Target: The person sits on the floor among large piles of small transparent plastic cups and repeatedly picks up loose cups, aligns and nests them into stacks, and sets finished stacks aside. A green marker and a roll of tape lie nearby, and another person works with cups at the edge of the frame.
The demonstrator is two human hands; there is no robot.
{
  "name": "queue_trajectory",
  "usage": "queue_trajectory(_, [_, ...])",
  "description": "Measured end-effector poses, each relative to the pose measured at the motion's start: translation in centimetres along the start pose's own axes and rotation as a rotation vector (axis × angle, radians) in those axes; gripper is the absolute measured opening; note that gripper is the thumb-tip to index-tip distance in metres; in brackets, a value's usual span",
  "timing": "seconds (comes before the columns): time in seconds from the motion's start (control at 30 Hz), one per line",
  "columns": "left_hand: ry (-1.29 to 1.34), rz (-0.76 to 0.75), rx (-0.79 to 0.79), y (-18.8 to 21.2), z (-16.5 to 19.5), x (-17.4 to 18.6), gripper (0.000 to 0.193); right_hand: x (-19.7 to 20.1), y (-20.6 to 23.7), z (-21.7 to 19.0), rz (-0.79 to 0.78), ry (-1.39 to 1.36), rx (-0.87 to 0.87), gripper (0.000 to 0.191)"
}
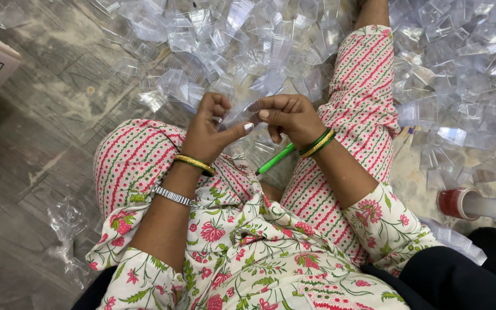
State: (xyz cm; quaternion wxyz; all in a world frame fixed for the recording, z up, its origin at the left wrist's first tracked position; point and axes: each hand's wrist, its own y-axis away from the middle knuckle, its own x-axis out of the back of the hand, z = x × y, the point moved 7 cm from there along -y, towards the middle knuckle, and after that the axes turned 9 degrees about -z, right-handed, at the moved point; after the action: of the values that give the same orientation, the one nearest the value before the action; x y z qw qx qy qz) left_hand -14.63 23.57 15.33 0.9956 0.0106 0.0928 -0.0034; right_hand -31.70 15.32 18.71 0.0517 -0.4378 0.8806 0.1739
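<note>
She sits on the floor with both hands raised over her lap, the left hand (208, 129) and right hand (288, 117) pinched together on one small clear plastic piece (237, 113), fingers closed narrowly on it. It looks like fitting or sorting single pieces from the heap of clear plastic pieces (248, 46) ahead. A green pen (275, 159) lies under her right wrist. Next likely calls for a steady, precise pinch.
</note>
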Motion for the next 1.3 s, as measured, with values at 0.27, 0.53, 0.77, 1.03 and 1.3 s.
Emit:
queue_trajectory(0.27, [-0.224, -0.004, 0.008, 0.1, 1.1, -0.1, 0.054, 0.1, -0.2, 1.2, -0.043, -0.036, -0.010, 0.025])
queue_trajectory(0.53, [-0.211, 0.031, 0.028, 0.1, 1.3, 0.0, 0.048, 0.3, -0.2, 1.0, -0.015, -0.015, -0.009, 0.025])
queue_trajectory(0.77, [0.197, 0.177, 0.049, -0.2, 1.0, 1.2, 0.044, 5.9, -0.7, 3.0, 0.386, -0.082, -0.039, 0.021])
queue_trajectory(1.03, [0.277, 0.319, -0.035, -0.7, -1.2, 3.3, 0.027, -2.0, -4.3, 6.1, 0.059, 1.245, 0.244, 0.057])
queue_trajectory(1.3, [0.258, 0.347, -0.115, 0.0, -0.8, 3.9, 0.021, 1.5, -6.3, 6.4, 0.205, 1.119, 0.152, 0.047])
